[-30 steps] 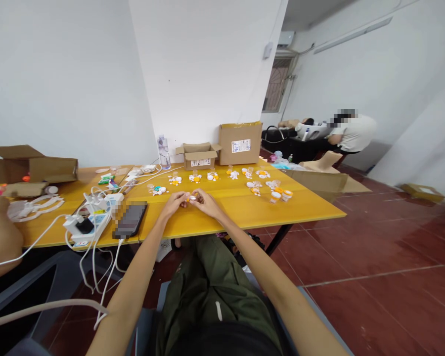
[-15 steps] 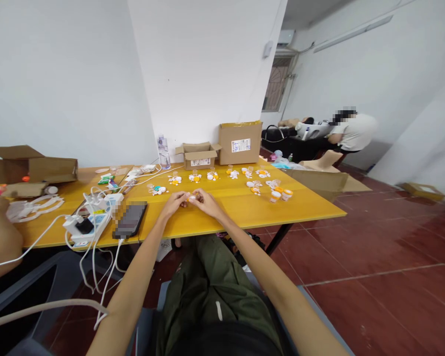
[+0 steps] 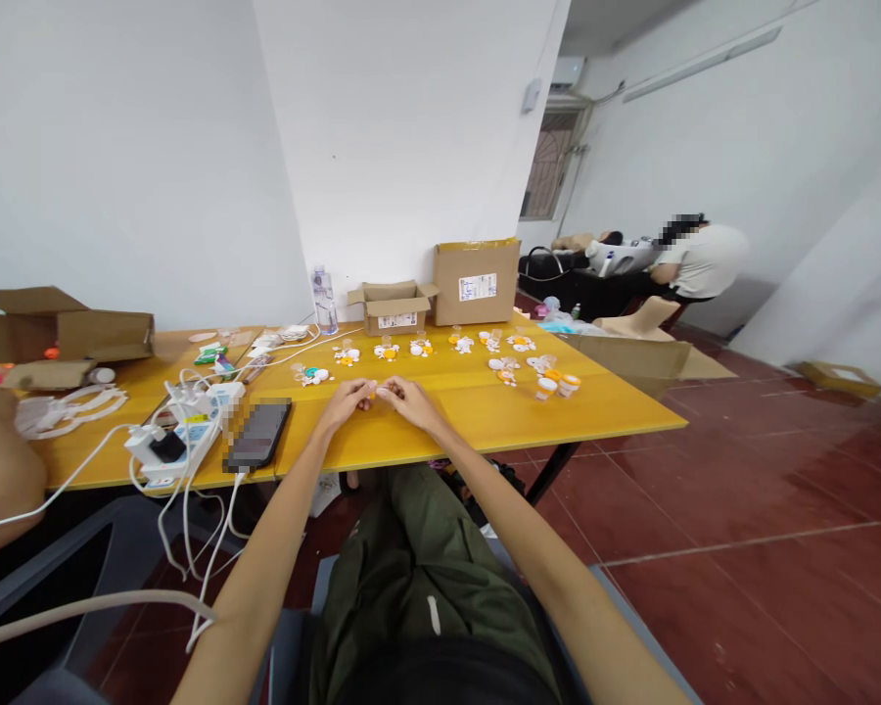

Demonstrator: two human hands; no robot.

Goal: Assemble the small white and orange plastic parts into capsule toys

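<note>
Over the yellow table (image 3: 477, 411), near its front edge, my hands face each other with fingertips almost meeting. My left hand (image 3: 347, 401) is closed in a pinch on something small, mostly covered by the fingers. My right hand (image 3: 409, 401) also pinches, with a little white showing at its fingertips; the piece is too small to name. Just beyond the left hand lies a group of small white and teal pieces (image 3: 314, 376). Several more groups of white and orange pieces (image 3: 347, 355) with small clear cups lie farther back. Two orange-lidded clear containers (image 3: 545, 388) stand to the right.
Left of my hands lie a phone (image 3: 258, 436) and a power strip (image 3: 195, 431) with tangled white cables. A bottle (image 3: 324, 302), a small open carton (image 3: 394, 309) and a larger box (image 3: 476, 284) stand at the wall. Another person's arm (image 3: 4, 465) is at far left.
The round, clear-and-white piece seen between my fingertips before is now mostly hidden by my fingers. My hands stay in nearly the same place.
</note>
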